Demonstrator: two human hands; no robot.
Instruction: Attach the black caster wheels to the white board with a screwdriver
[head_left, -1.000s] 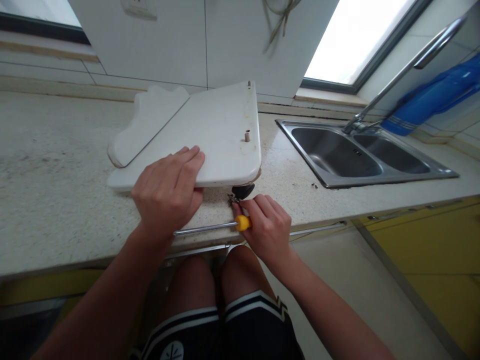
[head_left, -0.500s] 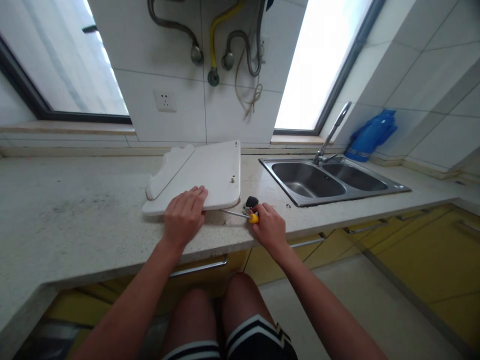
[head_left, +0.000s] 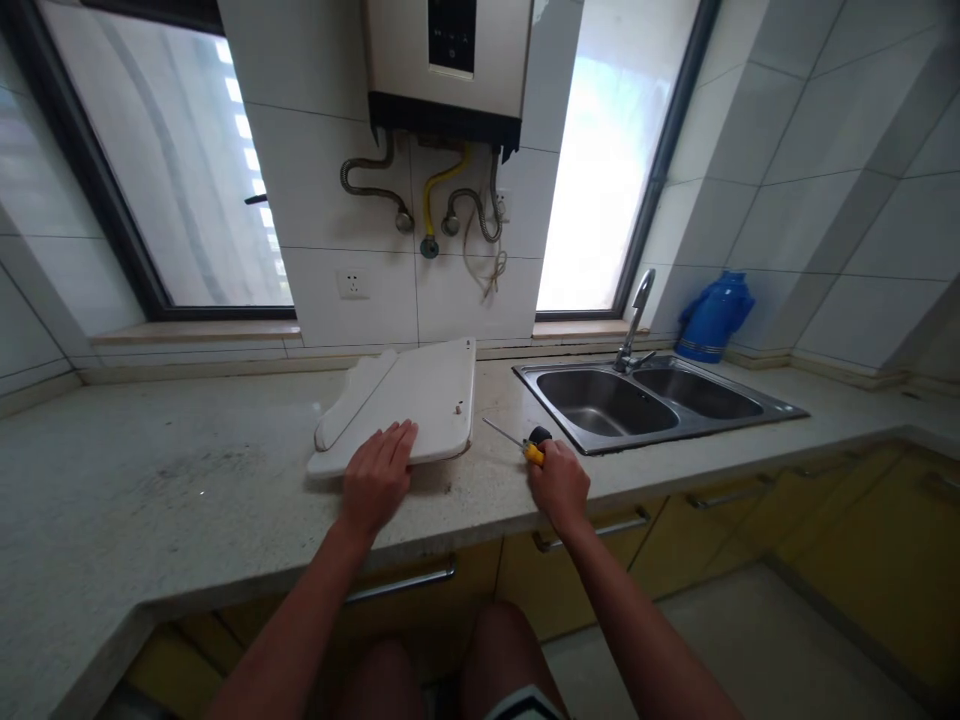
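Note:
A white panel (head_left: 424, 390) with rounded corners lies on the counter, its front edge slightly raised. A white strip-like part (head_left: 356, 395) rests along its left side. My left hand (head_left: 380, 475) holds the panel's front edge, fingers extended together over the top and thumb mostly hidden. My right hand (head_left: 561, 485) is closed around the yellow handle of a screwdriver (head_left: 533, 453). The metal shaft points left toward the panel, apart from it. A small black object (head_left: 539, 434) sits just beyond the handle; its kind is unclear.
A double steel sink (head_left: 592, 440) with a faucet (head_left: 634, 320) is to the right, and a blue container (head_left: 716, 316) stands behind it. A water heater (head_left: 450, 70) with hoses hangs on the wall. Yellow drawers with metal handles (head_left: 401, 583) run below the counter (head_left: 247, 510).
My right hand has drawn the screwdriver rightward, away from the panel's front edge. My left hand stays on the panel. The view has tilted up, bringing the water heater into sight.

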